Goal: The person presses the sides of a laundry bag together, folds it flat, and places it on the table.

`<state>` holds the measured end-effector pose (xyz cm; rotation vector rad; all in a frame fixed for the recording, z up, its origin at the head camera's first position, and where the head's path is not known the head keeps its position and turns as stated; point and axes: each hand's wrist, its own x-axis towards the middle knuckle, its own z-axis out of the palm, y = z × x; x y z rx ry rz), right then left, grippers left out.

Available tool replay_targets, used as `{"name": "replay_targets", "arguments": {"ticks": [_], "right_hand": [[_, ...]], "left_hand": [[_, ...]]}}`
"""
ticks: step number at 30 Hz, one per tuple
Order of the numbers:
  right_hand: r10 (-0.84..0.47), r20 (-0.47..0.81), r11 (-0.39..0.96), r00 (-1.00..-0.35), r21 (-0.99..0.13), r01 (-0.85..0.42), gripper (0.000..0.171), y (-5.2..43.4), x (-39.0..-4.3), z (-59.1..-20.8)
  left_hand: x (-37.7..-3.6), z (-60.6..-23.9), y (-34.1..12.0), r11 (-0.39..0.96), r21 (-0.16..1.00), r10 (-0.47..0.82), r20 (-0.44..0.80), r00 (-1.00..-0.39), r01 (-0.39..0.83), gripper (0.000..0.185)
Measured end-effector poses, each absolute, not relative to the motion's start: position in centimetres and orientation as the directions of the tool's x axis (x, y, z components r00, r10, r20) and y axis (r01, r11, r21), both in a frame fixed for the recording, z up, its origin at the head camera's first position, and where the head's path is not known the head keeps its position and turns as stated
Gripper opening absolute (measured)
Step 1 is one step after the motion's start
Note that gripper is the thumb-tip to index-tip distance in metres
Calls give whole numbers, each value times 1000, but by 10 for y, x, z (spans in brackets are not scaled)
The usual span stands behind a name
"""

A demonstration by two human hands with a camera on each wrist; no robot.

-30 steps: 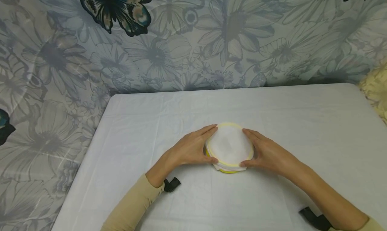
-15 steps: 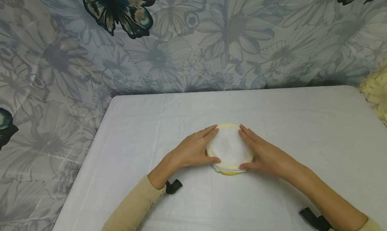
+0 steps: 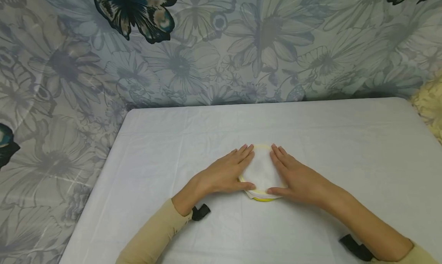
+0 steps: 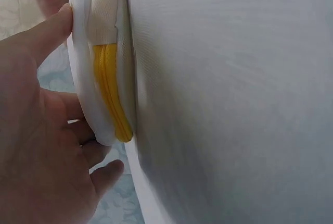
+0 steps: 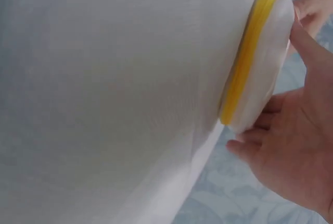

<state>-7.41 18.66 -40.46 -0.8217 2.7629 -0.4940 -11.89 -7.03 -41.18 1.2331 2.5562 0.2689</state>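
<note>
A round, flat white fabric pouch (image 3: pixel 262 170) with pale yellow edging lies on the white-covered table. Around its side runs a yellow zipper (image 5: pixel 248 57), partly covered by a cream fabric tab (image 4: pixel 104 13) in the left wrist view. My left hand (image 3: pixel 224 174) rests on the pouch's left part, its fingers extended over the far edge and the thumb on the near edge. Mirroring it, my right hand (image 3: pixel 301 177) lies on the right part with straight fingers. Both thumb tips sit close together at the front. The pouch's left and right edges are mostly hidden by my hands.
White cloth covers the table (image 3: pixel 172 141). Behind it and at the left hangs a grey floral curtain (image 3: pixel 193 64) with butterfly prints. A pale yellow ruffled thing (image 3: pixel 429 103) stands beside the table's right edge.
Both hands have slid inward over the top of the pouch, covering more of it. Their fingers lie flatter, and the thumbs are nearer each other. The pouch stays in about the same place.
</note>
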Motion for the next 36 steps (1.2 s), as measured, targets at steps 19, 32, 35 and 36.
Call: {"name": "replay_targets", "arguments": {"ticks": [19, 32, 35, 36], "right_hand": [[-686, -47, 723, -726, -159, -673, 84, 178, -74, -408], [-683, -80, 728, -726, -152, -669, 80, 175, -73, -413], [-678, -89, 733, -730, -157, -662, 80, 174, -72, -415], [-673, -93, 737, -733, -157, -657, 80, 174, -72, -416]], "left_hand": [[-113, -411, -56, 627, 130, 771, -245, -588, 768, 82], [-106, -411, -46, 686, 59, 695, -351, -628, 725, 78], [-104, -411, -45, 697, 58, 680, -370, -633, 715, 78], [-104, -411, -44, 700, 51, 675, -375, -635, 713, 78]]}}
